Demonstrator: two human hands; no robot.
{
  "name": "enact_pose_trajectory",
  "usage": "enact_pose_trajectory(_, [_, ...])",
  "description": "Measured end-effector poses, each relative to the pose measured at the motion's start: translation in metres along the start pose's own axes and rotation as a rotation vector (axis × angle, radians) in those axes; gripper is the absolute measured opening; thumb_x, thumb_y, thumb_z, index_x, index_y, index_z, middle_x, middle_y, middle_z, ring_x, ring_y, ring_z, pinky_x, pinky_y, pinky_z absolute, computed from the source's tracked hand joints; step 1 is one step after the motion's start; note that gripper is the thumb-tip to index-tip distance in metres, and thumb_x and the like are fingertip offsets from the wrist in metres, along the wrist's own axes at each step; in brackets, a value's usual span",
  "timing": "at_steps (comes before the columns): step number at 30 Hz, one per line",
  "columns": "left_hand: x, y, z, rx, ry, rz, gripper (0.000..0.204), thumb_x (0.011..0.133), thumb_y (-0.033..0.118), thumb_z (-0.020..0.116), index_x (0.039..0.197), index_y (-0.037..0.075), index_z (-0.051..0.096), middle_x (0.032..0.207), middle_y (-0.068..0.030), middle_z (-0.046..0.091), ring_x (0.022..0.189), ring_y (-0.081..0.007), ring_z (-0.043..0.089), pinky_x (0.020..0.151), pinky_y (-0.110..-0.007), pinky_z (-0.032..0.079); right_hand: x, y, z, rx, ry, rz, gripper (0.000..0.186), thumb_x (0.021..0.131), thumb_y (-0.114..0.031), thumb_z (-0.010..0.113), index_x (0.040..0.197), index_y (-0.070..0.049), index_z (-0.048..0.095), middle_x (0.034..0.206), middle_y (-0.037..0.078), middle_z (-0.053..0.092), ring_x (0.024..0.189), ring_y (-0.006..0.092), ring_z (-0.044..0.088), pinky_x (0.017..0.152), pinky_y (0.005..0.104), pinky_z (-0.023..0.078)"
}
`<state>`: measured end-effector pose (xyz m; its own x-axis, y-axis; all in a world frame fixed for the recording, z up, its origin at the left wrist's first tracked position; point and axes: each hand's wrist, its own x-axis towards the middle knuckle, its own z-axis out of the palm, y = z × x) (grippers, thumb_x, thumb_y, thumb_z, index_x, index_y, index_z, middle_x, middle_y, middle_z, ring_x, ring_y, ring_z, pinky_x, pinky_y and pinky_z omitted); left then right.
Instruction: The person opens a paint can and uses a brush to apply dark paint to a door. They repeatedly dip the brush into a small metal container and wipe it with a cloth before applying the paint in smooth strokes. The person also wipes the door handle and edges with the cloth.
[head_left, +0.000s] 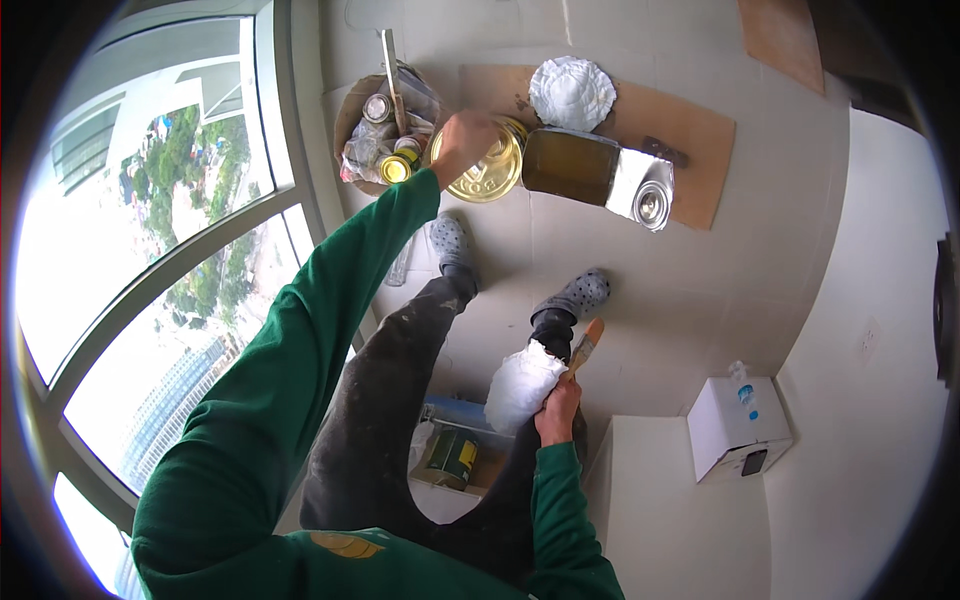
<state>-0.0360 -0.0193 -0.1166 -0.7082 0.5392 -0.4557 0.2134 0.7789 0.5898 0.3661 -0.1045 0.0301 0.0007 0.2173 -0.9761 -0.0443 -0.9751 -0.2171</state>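
My left hand (468,138) reaches out over a round gold-coloured tin lid (488,178) with raised lettering. Motion blurs its fingers, so whether they grip the rim cannot be told. In front of my right knee, my right hand (560,412) is closed around a paintbrush (585,348) with an orange-brown tip pointing up and away. Against the same hand is a white crumpled pad (525,388), which covers part of it. Right of the lid stands an open rectangular tin (570,165) with brownish liquid inside.
A bag of small cans (398,165) and a stick (392,80) is by the window. On cardboard (700,140) lie another white pad (571,93) and a silver tin top (650,203). A green can (450,458) is between my legs; a white box (735,425) stands right.
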Motion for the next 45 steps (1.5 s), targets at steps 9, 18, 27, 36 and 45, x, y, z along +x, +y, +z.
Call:
enact_pose_trajectory(9, [-0.025,0.016,-0.007,-0.002,0.057,-0.063,0.023,0.066,0.022,0.074,0.087,0.013,0.075,0.091,-0.0156,0.068,0.088,-0.0324,0.065,0.080,-0.042,0.051,0.005,0.011,-0.006,0.042,0.037,-0.007,0.034,0.093,-0.004,0.037,0.115,0.007,0.061,0.108,0.015,0.065,0.098,0.0248,0.065,0.088,0.0358,0.052])
enact_pose_trajectory(18, [-0.023,0.011,0.005,0.195,0.104,0.111,0.032,0.069,0.030,0.078,0.091,0.007,0.075,0.081,-0.0128,0.071,0.078,-0.0291,0.068,0.075,-0.037,0.052,0.011,0.015,-0.008,0.032,-0.011,-0.025,0.034,0.096,-0.020,0.049,0.118,0.004,0.058,0.106,0.013,0.065,0.096,0.0237,0.066,0.085,0.0369,0.054])
enact_pose_trajectory(27, [-0.019,0.005,-0.007,0.232,0.118,-0.165,0.042,0.063,0.042,0.083,0.082,0.005,0.072,0.080,-0.0144,0.071,0.080,-0.0301,0.068,0.076,-0.040,0.052,0.011,0.013,-0.004,-0.029,0.006,-0.022,0.039,0.099,-0.030,0.050,0.119,0.002,0.056,0.111,0.014,0.064,0.099,0.0256,0.065,0.086,0.0389,0.054])
enact_pose_trajectory(36, [-0.057,-0.059,0.031,-0.219,0.167,-0.615,0.046,0.069,0.039,0.077,0.083,-0.004,0.070,0.080,-0.0205,0.069,0.082,-0.0316,0.067,0.075,-0.043,0.051,-0.022,-0.040,0.041,0.233,-0.097,-0.109,0.037,0.096,-0.024,0.053,0.120,0.004,0.056,0.115,0.015,0.063,0.104,0.0279,0.065,0.092,0.0410,0.054])
enact_pose_trajectory(45, [-0.057,-0.030,0.026,0.059,0.108,-0.104,0.028,0.090,0.023,0.048,0.091,0.006,0.070,0.097,-0.0158,0.070,0.086,-0.0329,0.065,0.077,-0.041,0.048,-0.033,-0.054,0.041,0.098,-0.125,-0.214,0.041,0.098,-0.028,0.048,0.128,0.001,0.052,0.126,0.014,0.059,0.116,0.0289,0.059,0.100,0.0432,0.049])
